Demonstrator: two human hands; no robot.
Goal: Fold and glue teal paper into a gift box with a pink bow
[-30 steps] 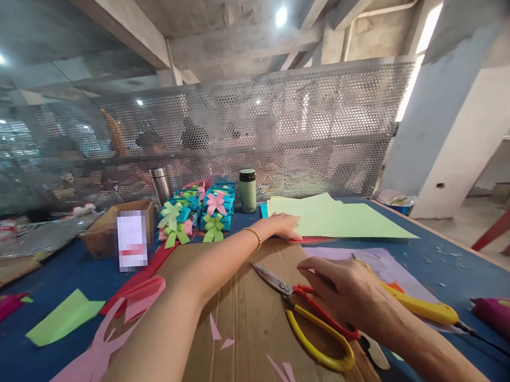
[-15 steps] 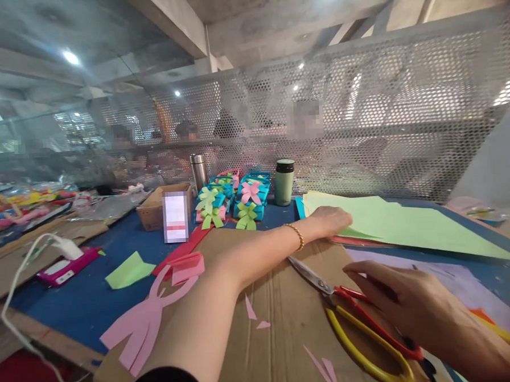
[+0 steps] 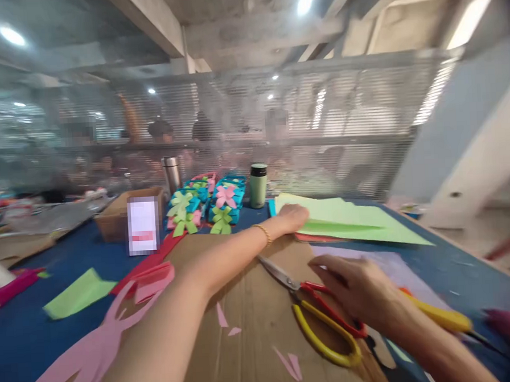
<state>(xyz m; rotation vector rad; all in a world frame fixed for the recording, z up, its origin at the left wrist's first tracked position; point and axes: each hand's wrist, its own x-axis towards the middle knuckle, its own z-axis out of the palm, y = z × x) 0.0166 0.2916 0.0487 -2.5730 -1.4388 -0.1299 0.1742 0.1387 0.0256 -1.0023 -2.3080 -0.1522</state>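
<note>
My left hand (image 3: 293, 218), with a gold bracelet at the wrist, reaches across to a stack of light green sheets (image 3: 337, 209). Its fingers are closed at the near left edge of the top sheet, which lifts a little there; the fingertips are hidden. My right hand (image 3: 356, 285) hovers, loosely bent and open, beside scissors (image 3: 292, 283) with one red and one yellow handle. These lie open on a brown cardboard sheet (image 3: 246, 351). Pink paper scraps (image 3: 290, 365) lie left of them. A pink cut-out with long strips (image 3: 96, 347) lies partly behind my left forearm.
Flower-trimmed blue and pink pieces (image 3: 225, 207) stand at the back, between a steel flask (image 3: 172, 175) and a green tumbler (image 3: 259, 186). A phone (image 3: 142, 225) leans on a cardboard box (image 3: 111, 218). Right lies a yellow-handled tool (image 3: 443, 315) by purple sheets (image 3: 391, 263).
The view has swung right, so things sit further left. The near edge of the top green sheet is lifted more at my left hand. My right hand stays by the scissors.
</note>
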